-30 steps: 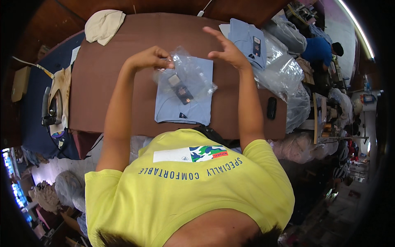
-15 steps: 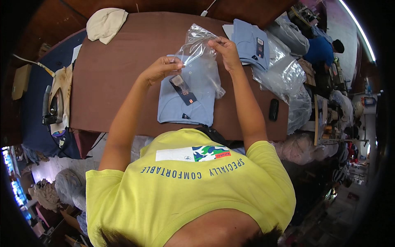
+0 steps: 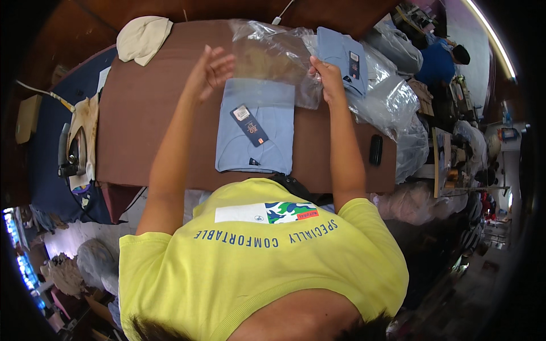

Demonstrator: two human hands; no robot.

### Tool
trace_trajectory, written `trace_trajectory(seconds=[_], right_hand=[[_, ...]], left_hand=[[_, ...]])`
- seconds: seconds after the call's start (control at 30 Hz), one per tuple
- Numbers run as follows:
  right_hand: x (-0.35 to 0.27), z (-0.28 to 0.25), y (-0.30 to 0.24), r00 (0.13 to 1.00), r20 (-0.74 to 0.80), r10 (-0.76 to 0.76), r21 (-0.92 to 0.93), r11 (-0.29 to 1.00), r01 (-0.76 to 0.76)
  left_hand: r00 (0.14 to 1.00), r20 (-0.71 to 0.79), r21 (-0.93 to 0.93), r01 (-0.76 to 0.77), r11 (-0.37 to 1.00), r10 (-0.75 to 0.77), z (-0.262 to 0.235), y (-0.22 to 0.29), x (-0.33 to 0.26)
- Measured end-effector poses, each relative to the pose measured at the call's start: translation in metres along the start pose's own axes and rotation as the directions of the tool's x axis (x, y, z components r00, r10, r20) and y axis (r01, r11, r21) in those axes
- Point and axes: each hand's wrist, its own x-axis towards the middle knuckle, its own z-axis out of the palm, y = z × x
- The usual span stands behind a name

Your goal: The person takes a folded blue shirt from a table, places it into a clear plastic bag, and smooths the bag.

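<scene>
A clear bag (image 3: pixel 273 59) is held up over the far part of the brown table (image 3: pixel 148 131), stretched between the two hands. The right hand (image 3: pixel 325 77) pinches the bag's right edge, fingers closed on the film. The left hand (image 3: pixel 209 71) is at the bag's left side with fingers spread and slightly curled; whether it actually touches the film cannot be told, since the plastic is see-through there. The bag's lower edge overlaps the top of a folded light-blue shirt (image 3: pixel 256 128) that lies flat on the table just in front of the person, between the two forearms. A dark tag (image 3: pixel 249 125) with a pale label (and a small orange mark) rests on the shirt's front, tilted.

Right of the right hand lies another folded blue shirt (image 3: pixel 341 57) with its own tag, partly on a heap of crumpled plastic bags (image 3: pixel 387 102) that runs down the table's right end. A small black object (image 3: pixel 375 149) sits on the table near the right forearm. At the table's far left corner is a cream cloth (image 3: pixel 142 38). Left of the table, on a blue-covered surface, stands an iron (image 3: pixel 67 156). Another person in blue (image 3: pixel 438 62) is well off at the upper right.
</scene>
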Motion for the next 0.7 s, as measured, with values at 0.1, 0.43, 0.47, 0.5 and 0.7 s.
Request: trace_trajectory(seconds=[0.1, 0.43, 0.47, 0.5, 0.7], right_hand=[[0.008, -0.001, 0.021, 0.997, -0.039, 0.067, 0.226, 0.973, -0.057], [-0.025, -0.006, 0.039, 0.955, 0.289, 0.063, 0.286, 0.946, -0.149], [-0.019, -0.010, 0.048, 0.966, 0.252, 0.060, 0.277, 0.952, -0.132], [-0.019, -0.010, 0.051, 0.975, 0.214, 0.057, 0.268, 0.956, -0.115], [-0.022, -0.019, 0.048, 0.853, 0.514, 0.087, 0.323, 0.902, -0.287]], left_hand=[[0.981, 0.095, 0.001, 0.171, 0.985, -0.170, 0.020, -0.039, -0.018], [0.979, -0.200, 0.449, 0.115, 0.886, -0.026, 0.015, -0.061, -0.011], [0.983, -0.186, 0.433, 0.083, 0.898, -0.001, 0.016, -0.062, -0.011], [0.985, -0.172, 0.417, 0.051, 0.907, 0.023, 0.019, -0.061, -0.014], [0.998, -0.029, 0.539, -0.033, 0.842, 0.057, 0.022, -0.040, -0.032]])
